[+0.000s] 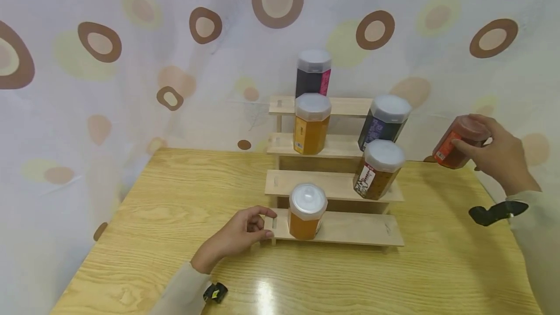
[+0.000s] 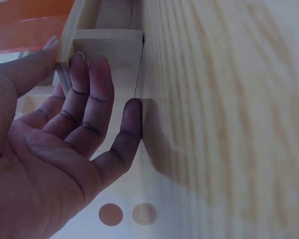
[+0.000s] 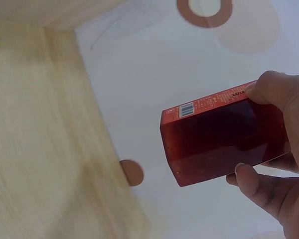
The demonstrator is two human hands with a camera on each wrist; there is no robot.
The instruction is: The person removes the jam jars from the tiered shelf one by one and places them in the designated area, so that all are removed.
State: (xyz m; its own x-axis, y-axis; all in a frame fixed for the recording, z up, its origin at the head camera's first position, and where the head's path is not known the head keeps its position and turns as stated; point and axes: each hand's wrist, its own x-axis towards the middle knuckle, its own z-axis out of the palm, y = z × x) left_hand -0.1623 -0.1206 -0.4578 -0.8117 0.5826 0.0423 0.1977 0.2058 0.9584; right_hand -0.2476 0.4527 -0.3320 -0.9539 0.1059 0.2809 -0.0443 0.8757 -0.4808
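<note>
My left hand (image 1: 236, 233) grips the left end of the lowest board of a stepped wooden rack (image 1: 354, 227). In the left wrist view the thumb lies on the board's edge, while the fingers (image 2: 100, 87) curl beneath it. Off to the rack's right, my right hand (image 1: 503, 154) holds a red jar (image 1: 452, 142) tilted in the air. The right wrist view shows the jar's dark red side (image 3: 219, 142) and a red label with a barcode. An amber jar (image 1: 305, 225) with a white lid stands on the lowest board, close to my left hand.
On the higher boards stand a brown jar (image 1: 377, 179), a dark jar with a purple label (image 1: 379, 128), an orange jar (image 1: 310, 132) and a dark jar with a pink label (image 1: 312, 79). The rack sits on a wooden table (image 1: 188, 183) against a patterned wall covering (image 1: 227, 62).
</note>
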